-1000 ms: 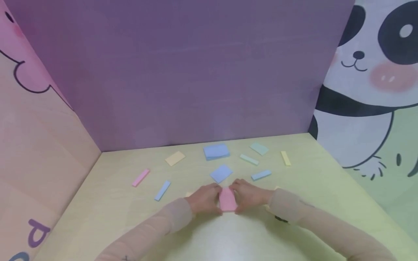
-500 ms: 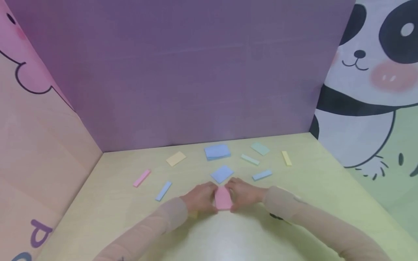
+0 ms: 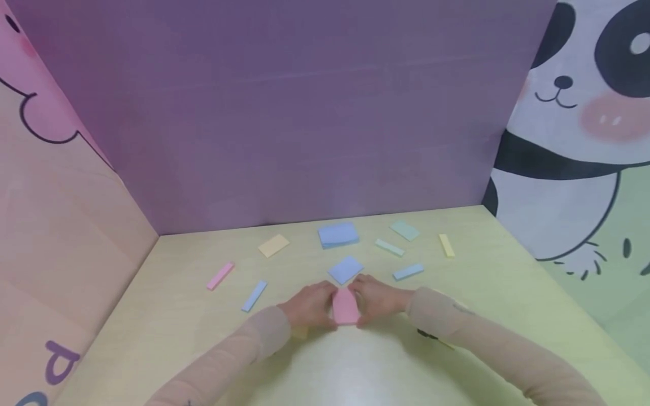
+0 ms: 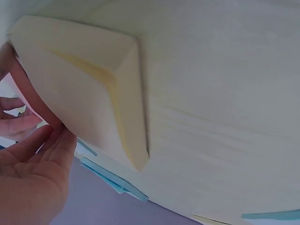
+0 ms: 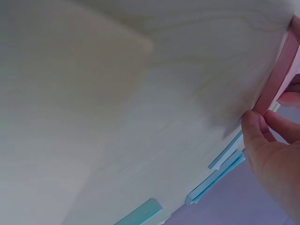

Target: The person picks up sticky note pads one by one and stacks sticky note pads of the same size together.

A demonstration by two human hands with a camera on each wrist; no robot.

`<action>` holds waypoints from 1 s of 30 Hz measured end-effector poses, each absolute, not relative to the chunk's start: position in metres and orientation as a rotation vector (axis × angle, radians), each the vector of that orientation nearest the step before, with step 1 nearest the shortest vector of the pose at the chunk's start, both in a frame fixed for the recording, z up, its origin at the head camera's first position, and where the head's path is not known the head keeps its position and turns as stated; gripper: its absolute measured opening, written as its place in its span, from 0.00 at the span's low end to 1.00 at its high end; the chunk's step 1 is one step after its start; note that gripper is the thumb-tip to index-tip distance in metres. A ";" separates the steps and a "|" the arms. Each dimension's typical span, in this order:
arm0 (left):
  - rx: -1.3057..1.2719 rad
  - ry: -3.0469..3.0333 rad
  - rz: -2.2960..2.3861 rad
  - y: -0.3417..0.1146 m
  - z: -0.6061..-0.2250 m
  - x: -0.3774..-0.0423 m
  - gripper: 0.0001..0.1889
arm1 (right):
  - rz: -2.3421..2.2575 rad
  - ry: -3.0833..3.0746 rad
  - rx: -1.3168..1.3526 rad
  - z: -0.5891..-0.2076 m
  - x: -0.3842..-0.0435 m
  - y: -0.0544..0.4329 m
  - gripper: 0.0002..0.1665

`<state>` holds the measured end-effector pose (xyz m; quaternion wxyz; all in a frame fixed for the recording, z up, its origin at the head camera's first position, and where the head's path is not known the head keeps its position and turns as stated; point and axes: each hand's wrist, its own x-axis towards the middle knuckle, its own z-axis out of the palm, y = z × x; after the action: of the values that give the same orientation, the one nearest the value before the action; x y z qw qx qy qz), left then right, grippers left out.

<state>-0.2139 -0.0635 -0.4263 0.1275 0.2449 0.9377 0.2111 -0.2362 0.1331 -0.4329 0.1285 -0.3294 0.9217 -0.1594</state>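
Between my two hands lies a pink pad of sticky notes [image 3: 346, 308], close over the pale table in the head view. My left hand [image 3: 311, 304] pinches its left edge, thumb near the front corner and fingers at the back. On the opposite edge, my right hand [image 3: 380, 299] grips the pad the same way. The pad's thick side [image 5: 278, 72] shows in the right wrist view, with fingertips on its corners. A thick pale yellow pad [image 4: 84, 89] lies beside the left hand in the left wrist view; the left wrist partly covers it in the head view.
Just beyond the hands lies a blue square note pad [image 3: 346, 270], with a larger blue stack [image 3: 338, 234] behind it. Narrow strips, such as a pink strip [image 3: 220, 276], lie around. A yellow item with black marks [image 3: 427, 334] is partly under the right sleeve. A purple wall [image 3: 304, 113] stands behind.
Both hands have shifted slightly left with the pink pad between them, mostly in the first half second. The other pads and strips stay where they were.
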 end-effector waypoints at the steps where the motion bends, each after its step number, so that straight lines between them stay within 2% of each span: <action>1: 0.712 2.729 0.617 -0.064 -0.426 -0.214 0.37 | -0.461 2.680 -0.957 -0.432 -0.236 0.133 0.40; 13: 0.738 2.706 0.584 -0.064 -0.425 -0.217 0.40 | -0.470 2.675 -0.919 -0.429 -0.233 0.132 0.40; 21: 0.450 2.714 0.766 -0.066 -0.401 -0.249 0.29 | -0.479 2.649 -0.920 -0.430 -0.234 0.134 0.43; 30: 0.407 2.852 0.535 -0.033 -0.409 -0.283 0.22 | -0.513 2.639 -0.944 -0.428 -0.232 0.136 0.45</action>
<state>-0.2826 -0.0331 -0.4093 0.1055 0.1382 0.9679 0.1817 -0.2320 0.1358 -0.4279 0.1454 -0.3279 0.9163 -0.1780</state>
